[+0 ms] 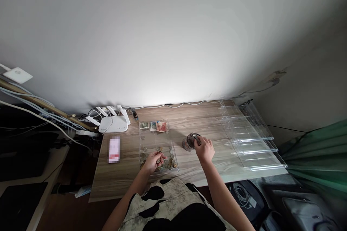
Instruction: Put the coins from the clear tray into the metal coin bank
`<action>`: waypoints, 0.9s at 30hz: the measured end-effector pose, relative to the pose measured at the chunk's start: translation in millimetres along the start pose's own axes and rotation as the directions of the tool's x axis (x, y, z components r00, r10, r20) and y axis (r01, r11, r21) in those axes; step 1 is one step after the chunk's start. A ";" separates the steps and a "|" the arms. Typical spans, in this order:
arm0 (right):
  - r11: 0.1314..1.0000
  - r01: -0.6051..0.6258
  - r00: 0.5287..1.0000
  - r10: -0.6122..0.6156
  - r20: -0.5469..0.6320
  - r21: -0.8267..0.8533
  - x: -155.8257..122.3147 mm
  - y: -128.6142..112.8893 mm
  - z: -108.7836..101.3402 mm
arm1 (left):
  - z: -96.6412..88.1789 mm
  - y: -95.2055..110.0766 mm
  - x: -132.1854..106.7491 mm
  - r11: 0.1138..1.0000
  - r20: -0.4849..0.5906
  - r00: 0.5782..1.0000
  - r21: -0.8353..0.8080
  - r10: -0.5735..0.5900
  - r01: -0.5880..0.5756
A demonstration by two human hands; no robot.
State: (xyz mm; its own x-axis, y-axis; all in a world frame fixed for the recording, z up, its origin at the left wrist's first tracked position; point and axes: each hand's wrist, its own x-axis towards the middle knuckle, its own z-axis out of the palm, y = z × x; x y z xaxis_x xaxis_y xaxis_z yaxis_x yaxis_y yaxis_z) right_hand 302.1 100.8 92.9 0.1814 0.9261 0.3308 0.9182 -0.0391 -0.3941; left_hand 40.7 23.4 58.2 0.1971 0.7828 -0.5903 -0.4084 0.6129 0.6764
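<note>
Well, my left grip (154, 162) is closed around a few coins (158, 160) over the clear plastic tray (154, 143). My right grip (204, 148) touches the top of the jar (186, 145) on the desk (211, 122); whether it pinches anything, I cannot tell. A snug curl should stop spills; light pressure should avoid tipping. Beyond, banknotes (162, 126) lie at the tray's far end.

Tabletop (120, 182), centre: pale brown-grey with streaked wood grain; coins (173, 161), lower centre: silver and dull gold; banknotes (162, 126), centre: red-pink at right, blue beside it, grey-green at left; router (114, 124), left of centre: mostly white; garment (168, 202), bottom centre: off-white with black cow-like patches; curtain (320, 151), lower right: green; wall (173, 43), upper frame: pale grey.
</note>
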 end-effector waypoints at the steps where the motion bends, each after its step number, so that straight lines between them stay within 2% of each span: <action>1: 0.999 0.008 1.000 -0.008 -0.002 0.046 -2.1 -6.1 -1.8 | 0.3 -0.2 0.5 1.000 0.005 1.000 0.017 -0.005 0.005; 3: 0.983 0.026 0.996 -0.040 0.076 0.183 -9.3 -24.7 -2.6 | 1.4 -0.4 1.1 0.999 0.018 1.000 0.045 -0.001 0.000; 5: 0.932 0.010 0.955 -0.117 0.274 0.363 -20.7 -49.0 2.6 | 2.7 -0.1 1.1 0.998 0.033 0.999 0.065 0.016 -0.018; 7: 0.853 -0.082 0.842 -0.217 0.493 0.515 -34.7 -73.4 13.9 | 3.8 0.5 0.4 0.996 0.056 0.998 0.084 0.024 -0.029; 9: 0.787 -0.221 0.715 -0.271 0.645 0.576 -48.2 -92.4 27.4 | 3.9 0.8 -0.5 0.995 0.077 0.997 0.099 0.023 -0.030; 11: 0.748 -0.334 0.631 -0.274 0.726 0.573 -57.4 -103.0 37.6 | 2.9 0.8 -1.9 0.994 0.090 0.996 0.106 0.013 -0.023; 12: 0.740 -0.365 0.613 -0.266 0.744 0.565 -59.5 -104.8 39.9 | 2.2 0.8 -2.8 0.995 0.093 0.996 0.103 0.004 -0.013; 13: 0.742 -0.372 0.620 -0.249 0.744 0.558 -59.7 -104.4 39.9 | 1.5 0.8 -3.9 0.996 0.094 0.996 0.094 -0.006 -0.003; 14: 0.756 -0.356 0.651 -0.221 0.726 0.549 -57.8 -101.7 37.6 | 1.0 1.0 -5.1 0.997 0.092 0.996 0.076 -0.016 0.009; 16: 0.814 -0.259 0.774 -0.146 0.616 0.520 -48.4 -89.9 27.3 | 0.8 2.1 -7.6 0.999 0.064 0.997 0.017 -0.035 0.034; 18: 0.891 -0.125 0.916 -0.066 0.396 0.437 -33.8 -70.1 13.2 | 1.6 4.1 -9.7 0.997 0.029 0.998 -0.045 -0.054 0.055; 19: 0.925 -0.068 0.962 -0.039 0.271 0.374 -25.8 -58.0 6.3 | 2.1 5.3 -10.3 0.996 0.019 0.998 -0.066 -0.067 0.068; 21: 0.972 0.001 0.998 -0.017 0.064 0.234 -11.2 -32.1 -4.4 | 2.8 7.3 -10.2 0.993 0.009 0.996 -0.086 -0.085 0.086; 23: 0.994 0.026 0.999 -0.023 -0.031 0.110 -1.5 -8.5 -9.3 | 3.0 8.1 -8.3 0.992 -0.007 0.995 -0.089 -0.095 0.094; 27: 0.998 0.048 0.999 -0.048 0.014 -0.033 0.9 14.7 -4.0 | 3.5 7.0 -2.7 0.991 -0.046 0.995 -0.109 -0.086 0.080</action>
State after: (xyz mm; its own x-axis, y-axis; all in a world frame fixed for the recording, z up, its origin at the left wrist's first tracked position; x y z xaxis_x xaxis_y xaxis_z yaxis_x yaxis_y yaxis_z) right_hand 317.1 99.5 90.9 0.1324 0.9320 0.3374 0.9370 -0.0067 -0.3493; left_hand 40.4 26.0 66.1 0.1901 0.7214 -0.6660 -0.4862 0.6585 0.5745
